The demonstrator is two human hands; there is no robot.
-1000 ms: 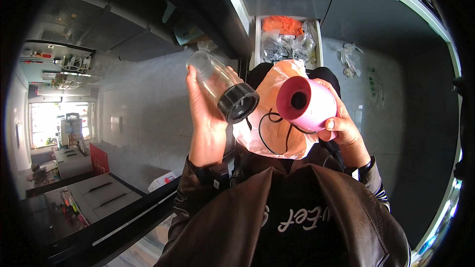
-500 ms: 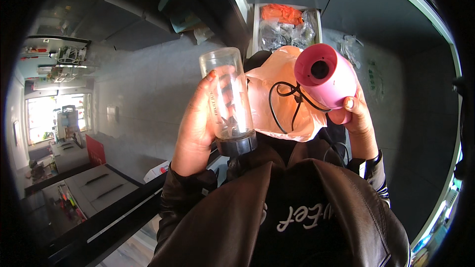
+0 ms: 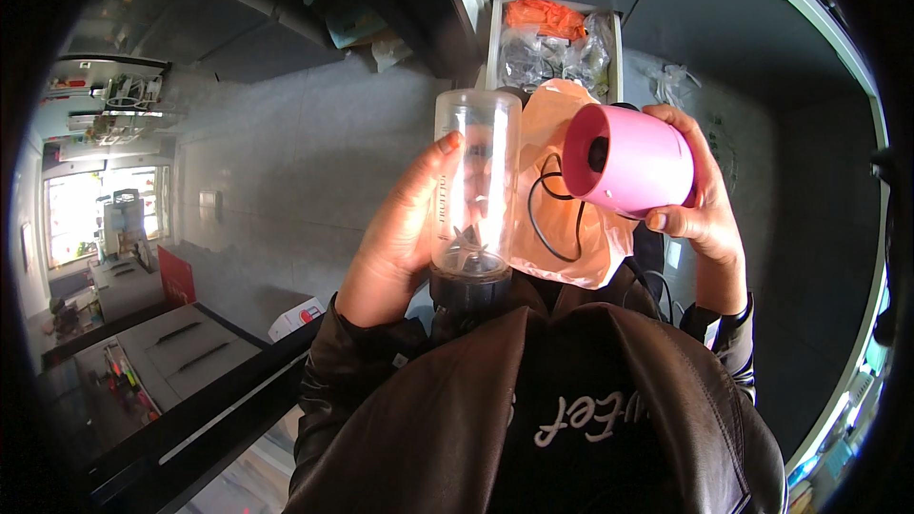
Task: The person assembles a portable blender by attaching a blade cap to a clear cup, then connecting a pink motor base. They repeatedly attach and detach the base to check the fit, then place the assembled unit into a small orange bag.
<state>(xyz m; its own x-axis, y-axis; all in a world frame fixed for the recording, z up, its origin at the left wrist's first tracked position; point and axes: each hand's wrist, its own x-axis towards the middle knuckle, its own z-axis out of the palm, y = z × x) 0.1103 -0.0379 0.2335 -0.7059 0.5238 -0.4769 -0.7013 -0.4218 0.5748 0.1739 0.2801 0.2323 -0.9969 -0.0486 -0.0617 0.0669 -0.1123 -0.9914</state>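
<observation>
Our left hand (image 3: 395,238) is wrapped around a clear blender jar (image 3: 473,186), thumb across its front wall, fingers closed behind it. The jar stands upright in our grip with its black blade base (image 3: 466,287) at the bottom, close to our chest; the small metal blades show through the plastic just above that base. Our right hand (image 3: 705,209) is closed on a pink motor base (image 3: 628,160), a short cylinder tilted on its side with its round open end facing left toward the jar. The two parts are near each other but apart. Between and behind them hangs a thin orange plastic bag (image 3: 562,228), and a black cord (image 3: 552,219) loops across its front. Farther off, past the bag, an open drawer (image 3: 495,38) holds clear bags and something orange. To the left a pale tiled floor (image 3: 286,162) spreads out, and a dark counter (image 3: 219,400) edge runs at the lower left. Our dark jacket (image 3: 533,419) fills the near foreground.
</observation>
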